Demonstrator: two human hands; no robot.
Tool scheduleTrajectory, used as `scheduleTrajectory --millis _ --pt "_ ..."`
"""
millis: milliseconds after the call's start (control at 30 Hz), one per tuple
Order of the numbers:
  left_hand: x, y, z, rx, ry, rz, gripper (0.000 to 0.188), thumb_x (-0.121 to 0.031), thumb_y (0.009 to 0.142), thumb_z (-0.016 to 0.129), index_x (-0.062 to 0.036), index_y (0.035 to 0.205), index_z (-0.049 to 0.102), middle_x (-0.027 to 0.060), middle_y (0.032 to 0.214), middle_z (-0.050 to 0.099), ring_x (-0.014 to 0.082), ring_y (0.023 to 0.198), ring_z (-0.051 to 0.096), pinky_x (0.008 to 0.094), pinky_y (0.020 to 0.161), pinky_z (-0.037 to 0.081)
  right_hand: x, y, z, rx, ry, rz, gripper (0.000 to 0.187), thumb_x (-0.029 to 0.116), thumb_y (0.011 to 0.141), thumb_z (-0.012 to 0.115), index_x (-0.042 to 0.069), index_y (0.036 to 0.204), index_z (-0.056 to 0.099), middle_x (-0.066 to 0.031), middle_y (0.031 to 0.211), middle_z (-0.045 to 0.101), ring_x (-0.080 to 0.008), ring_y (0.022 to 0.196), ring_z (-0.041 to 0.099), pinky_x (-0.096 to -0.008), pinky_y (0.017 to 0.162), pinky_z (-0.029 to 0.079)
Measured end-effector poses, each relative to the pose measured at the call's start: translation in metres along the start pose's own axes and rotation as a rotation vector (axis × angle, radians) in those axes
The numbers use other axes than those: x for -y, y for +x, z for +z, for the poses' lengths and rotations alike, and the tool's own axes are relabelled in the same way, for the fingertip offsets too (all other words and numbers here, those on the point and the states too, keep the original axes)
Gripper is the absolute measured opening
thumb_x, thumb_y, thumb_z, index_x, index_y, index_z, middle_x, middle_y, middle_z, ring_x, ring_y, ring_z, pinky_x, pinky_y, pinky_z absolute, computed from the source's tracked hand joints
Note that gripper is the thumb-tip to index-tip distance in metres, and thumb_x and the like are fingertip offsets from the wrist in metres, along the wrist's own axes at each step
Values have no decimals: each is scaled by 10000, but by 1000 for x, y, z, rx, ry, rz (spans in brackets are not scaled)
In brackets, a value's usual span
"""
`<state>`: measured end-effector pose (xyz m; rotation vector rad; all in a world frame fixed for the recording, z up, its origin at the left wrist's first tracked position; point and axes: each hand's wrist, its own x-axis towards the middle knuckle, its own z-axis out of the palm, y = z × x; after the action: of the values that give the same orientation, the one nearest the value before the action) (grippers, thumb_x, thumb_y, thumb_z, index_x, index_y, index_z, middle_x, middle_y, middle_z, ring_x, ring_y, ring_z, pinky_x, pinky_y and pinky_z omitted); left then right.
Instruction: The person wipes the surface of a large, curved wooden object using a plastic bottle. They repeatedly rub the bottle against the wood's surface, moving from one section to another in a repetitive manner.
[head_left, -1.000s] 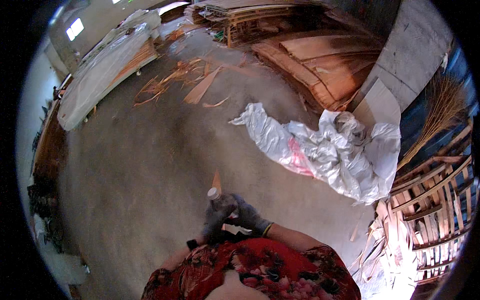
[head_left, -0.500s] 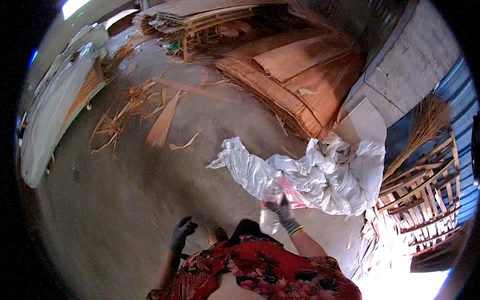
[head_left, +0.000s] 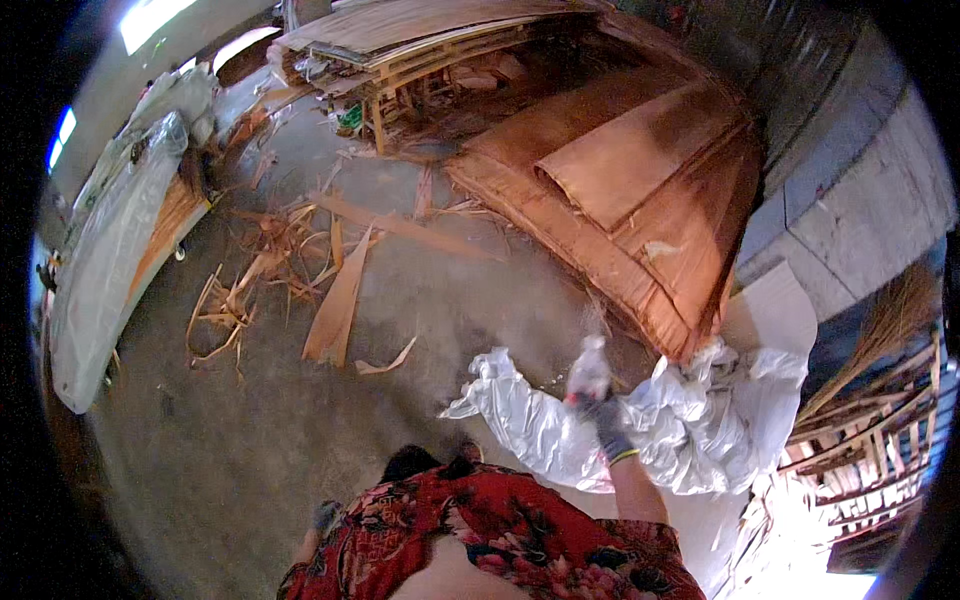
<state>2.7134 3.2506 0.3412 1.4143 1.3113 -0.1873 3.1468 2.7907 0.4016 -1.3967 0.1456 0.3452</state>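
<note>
A clear plastic bottle points neck-up and away from me, with a bit of red low on it. Around its lower part, my gloved right hand is closed; motion blurs the hand and bottle. Behind and beside them, crumpled white plastic sheeting lies on the floor. My gloved left hand hangs low by my left side, mostly hidden by my red flowered clothing, so its fingers cannot be made out.
Stacked brown wood veneer sheets lie beyond the sheeting. Veneer scraps litter the floor ahead. A plastic-covered stack stands at left, a wooden platform with boards at the back. At right are a twig broom and wooden slats.
My right hand has carried the bottle forward and to the right, over the sheeting. My left hand has dropped back beside my body. The whole view has shifted.
</note>
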Motion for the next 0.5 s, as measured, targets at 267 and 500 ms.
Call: scheduleTrajectory --millis 267,500 --pt "-78 70 22 -40 -13 -196 206 -217 809 515 -25 742 542 50 600 508 154 526 489 292 496 401 128 201 54 -76 202 -214 305 121 725 691 55 991 557 -21 876 577 -144 713 562 -281 618 481" --pt "-281 285 78 103 139 144 217 -208 808 510 -34 683 543 42 570 488 149 505 470 293 495 395 70 273 139 -56 -217 120 448 193 668 755 47 1042 556 -32 954 572 -148 850 543 -288 739 461"
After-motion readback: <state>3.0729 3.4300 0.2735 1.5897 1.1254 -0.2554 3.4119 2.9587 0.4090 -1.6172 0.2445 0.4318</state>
